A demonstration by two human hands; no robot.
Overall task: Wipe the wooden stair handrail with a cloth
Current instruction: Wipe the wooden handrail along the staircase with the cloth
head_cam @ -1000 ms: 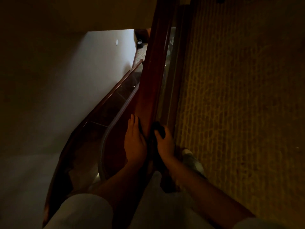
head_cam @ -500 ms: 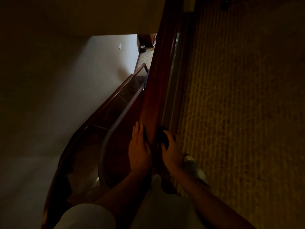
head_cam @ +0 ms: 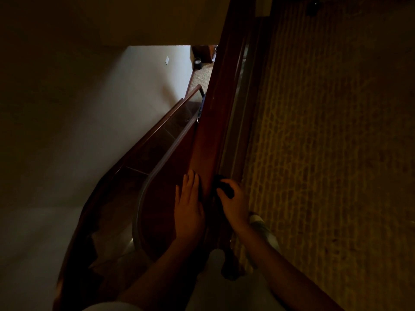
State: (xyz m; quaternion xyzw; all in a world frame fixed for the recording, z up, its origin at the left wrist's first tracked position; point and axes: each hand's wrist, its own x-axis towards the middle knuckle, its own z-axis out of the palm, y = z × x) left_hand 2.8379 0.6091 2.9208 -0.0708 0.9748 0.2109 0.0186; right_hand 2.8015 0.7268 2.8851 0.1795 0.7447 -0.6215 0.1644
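Head view is very dim; I can barely make out the dark cloth (head_cam: pixel 226 190), mostly buried in the right hand (head_cam: pixel 233 204), whose fingers curl round it against the right edge of the wooden handrail (head_cam: pixel 215 122). The left hand (head_cam: pixel 189 209) lies flat, fingers straight, on the rail's broad face.

We see two bare forearms, one on each side of the handrail (head_cam: pixel 208 135), ending in a bare left hand (head_cam: pixel 189 207) and a bare right hand (head_cam: pixel 233 203). Left of the handrail's near end, at the bottom edge, we make out a pale, whitish short sleeve (head_cam: pixel 112 307). Below that near end a light garment (head_cam: pixel 215 288) covers the body; the light is too dim for us to tell its cut. Just right of the handrail shows a pale shoe (head_cam: pixel 262 230), greyish in patches.
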